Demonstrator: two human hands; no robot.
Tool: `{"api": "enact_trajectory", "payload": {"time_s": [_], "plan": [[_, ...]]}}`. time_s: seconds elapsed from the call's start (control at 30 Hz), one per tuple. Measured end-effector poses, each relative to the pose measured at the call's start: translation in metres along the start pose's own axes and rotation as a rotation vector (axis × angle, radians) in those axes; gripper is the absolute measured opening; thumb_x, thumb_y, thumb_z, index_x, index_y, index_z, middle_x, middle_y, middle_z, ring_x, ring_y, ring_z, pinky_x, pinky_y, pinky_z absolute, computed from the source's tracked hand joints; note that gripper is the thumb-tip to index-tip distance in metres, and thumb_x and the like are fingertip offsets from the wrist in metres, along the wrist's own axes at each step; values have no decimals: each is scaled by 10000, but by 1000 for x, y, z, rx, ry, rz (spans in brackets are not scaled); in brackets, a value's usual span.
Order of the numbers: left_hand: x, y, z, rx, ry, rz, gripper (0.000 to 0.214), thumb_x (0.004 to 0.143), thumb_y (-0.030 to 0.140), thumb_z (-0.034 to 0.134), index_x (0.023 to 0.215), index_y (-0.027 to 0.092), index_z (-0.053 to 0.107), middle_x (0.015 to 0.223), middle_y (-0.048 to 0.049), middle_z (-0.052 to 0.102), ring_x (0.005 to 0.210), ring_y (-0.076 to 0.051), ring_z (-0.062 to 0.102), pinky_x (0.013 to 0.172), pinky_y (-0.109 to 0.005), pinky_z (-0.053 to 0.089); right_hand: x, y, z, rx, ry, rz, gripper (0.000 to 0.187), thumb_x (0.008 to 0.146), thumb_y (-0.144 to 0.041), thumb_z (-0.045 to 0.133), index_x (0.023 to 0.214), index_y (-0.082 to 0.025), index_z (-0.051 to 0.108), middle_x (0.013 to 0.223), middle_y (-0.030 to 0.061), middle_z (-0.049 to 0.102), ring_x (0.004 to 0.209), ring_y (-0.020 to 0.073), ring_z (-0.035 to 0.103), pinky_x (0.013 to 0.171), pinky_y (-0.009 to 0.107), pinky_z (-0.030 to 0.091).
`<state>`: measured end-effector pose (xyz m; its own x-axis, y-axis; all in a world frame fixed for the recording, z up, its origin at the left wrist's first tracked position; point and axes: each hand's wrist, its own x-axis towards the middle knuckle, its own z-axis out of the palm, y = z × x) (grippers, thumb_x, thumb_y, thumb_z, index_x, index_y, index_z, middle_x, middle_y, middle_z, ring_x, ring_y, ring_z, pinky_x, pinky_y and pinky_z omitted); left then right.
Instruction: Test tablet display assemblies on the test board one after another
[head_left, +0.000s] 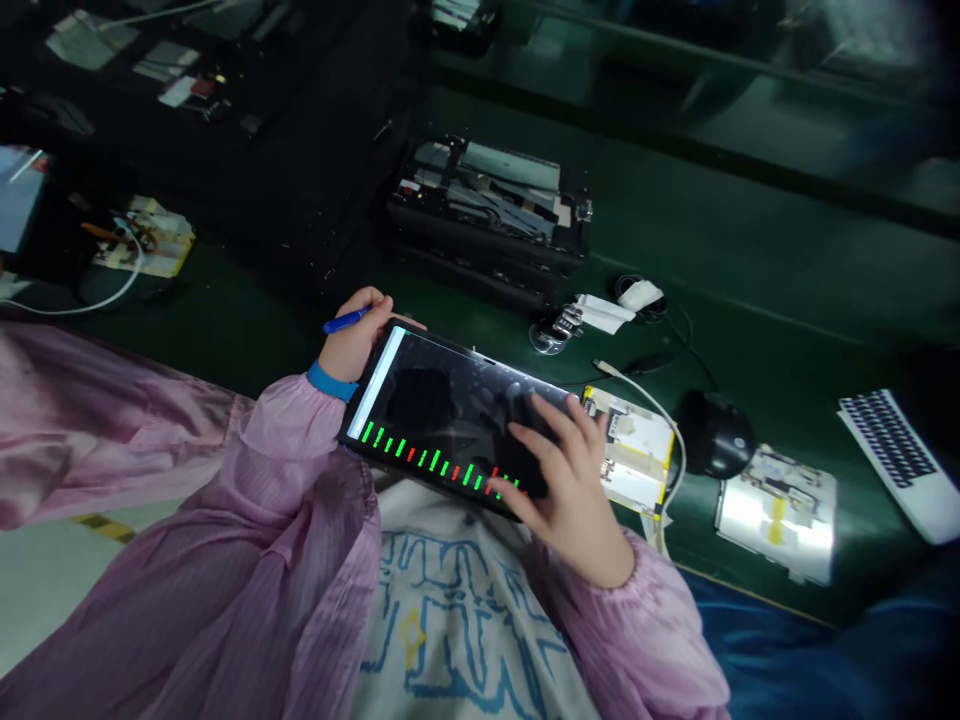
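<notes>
A dark tablet [457,390] is held tilted in front of my body, its screen showing a row of green and red bars along the lower edge and a white strip at the left. My left hand [352,335] grips its upper left corner. Also in that hand is a blue pen [346,320], which sticks out to the left. Over the right part of the screen lies my right hand [574,475] with its fingers spread. Whether its fingertips touch the glass I cannot tell. A blue wristband [330,382] circles my left wrist.
On the green bench stand a black box of flat parts [487,245], a yellow-edged device part [637,450] with a white cable [660,405], a round black object [716,435], a silver panel [780,515] and a white keyboard [900,460]. Another person's pink sleeve [97,410] is at left.
</notes>
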<state>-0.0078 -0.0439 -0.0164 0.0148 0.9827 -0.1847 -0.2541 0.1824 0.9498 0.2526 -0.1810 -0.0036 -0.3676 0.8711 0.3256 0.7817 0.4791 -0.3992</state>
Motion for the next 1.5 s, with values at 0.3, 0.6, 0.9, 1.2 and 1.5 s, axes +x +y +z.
{"api": "enact_trajectory", "payload": {"time_s": [0.3,0.6,0.9,1.2,1.5], "plan": [[0,9,3,71,16,4,370,712,405,663,752,205,355,688,-27,693,638,-205,681,570,-283,539,1,87,-15,-61,301,320,386,865,-449,572,1155,-194,561,1309,148,519,1307,332,415,1058,557,352],[3,23,10,120,42,11,350,697,363,697,711,198,388,669,9,702,695,-240,705,536,-295,545,23,139,-10,-170,127,393,267,867,-230,542,1102,-149,639,1124,128,620,1041,269,542,909,438,448],[3,37,19,190,15,22,240,706,363,664,654,241,465,694,137,705,837,-280,717,584,-452,607,58,131,-18,-127,140,500,105,892,-257,566,892,-170,626,972,87,633,990,234,531,929,418,405],[3,36,23,282,70,55,352,623,311,715,618,195,384,575,100,651,782,-227,710,667,-363,590,-10,73,-29,342,80,314,42,871,-190,601,867,-160,630,815,35,649,756,135,595,686,249,463],[6,39,25,433,19,79,419,631,350,712,636,187,326,725,127,719,734,-269,710,588,-441,576,-17,76,-10,359,117,316,37,870,-196,604,864,-164,622,793,34,637,740,137,593,678,251,467]]}}
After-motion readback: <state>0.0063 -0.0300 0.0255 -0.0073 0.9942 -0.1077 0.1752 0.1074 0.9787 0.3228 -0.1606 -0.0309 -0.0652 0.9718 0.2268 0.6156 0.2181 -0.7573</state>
